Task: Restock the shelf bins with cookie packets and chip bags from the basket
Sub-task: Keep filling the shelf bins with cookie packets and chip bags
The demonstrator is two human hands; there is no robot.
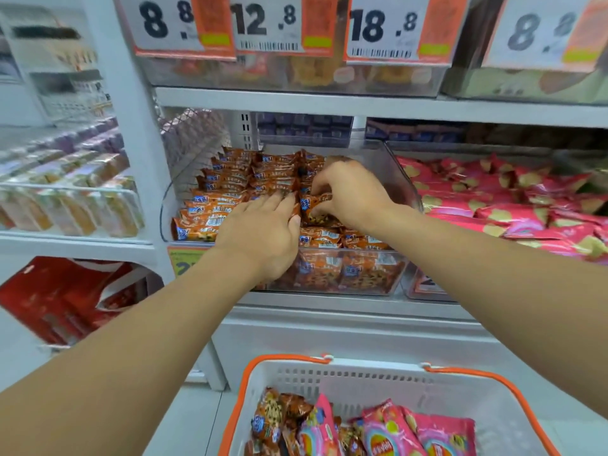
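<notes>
A clear plastic shelf bin at mid shelf height is packed with rows of orange cookie packets. My left hand lies over the packets at the bin's front, fingers straight, pressing on them. My right hand reaches in beside it and pinches one orange cookie packet with curled fingers. Below, a white basket with an orange rim holds more orange cookie packets and pink chip bags.
To the right a bin holds pink chip bags. Price signs hang on the shelf above. Purple boxes sit behind the cookie bin. Left shelves carry other snacks and red packs.
</notes>
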